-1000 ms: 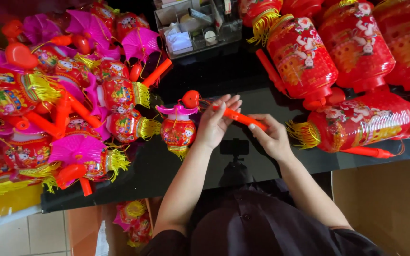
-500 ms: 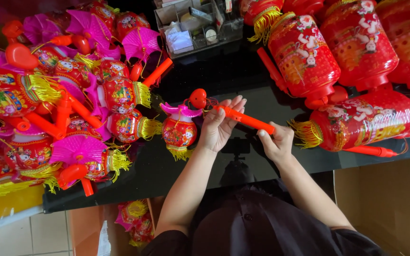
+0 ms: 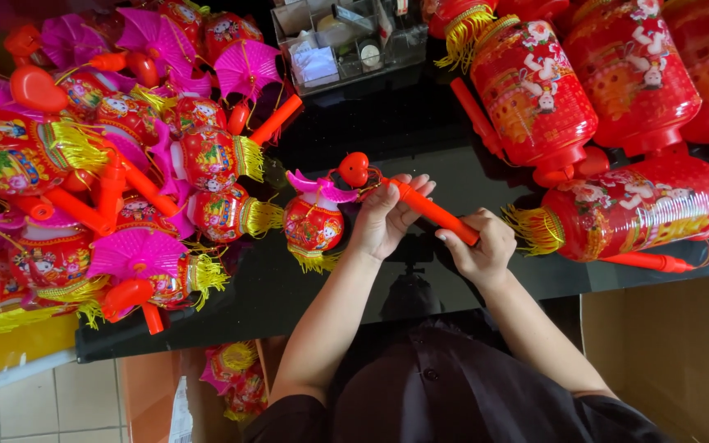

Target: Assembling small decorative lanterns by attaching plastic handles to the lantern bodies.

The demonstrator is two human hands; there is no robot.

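Black table | one orange stick | two hands: left hand, right hand

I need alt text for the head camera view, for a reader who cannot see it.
Seen from above, a left hand and right hand grip an orange stick with a small red lantern at its end, over a black table piled with lanterns.
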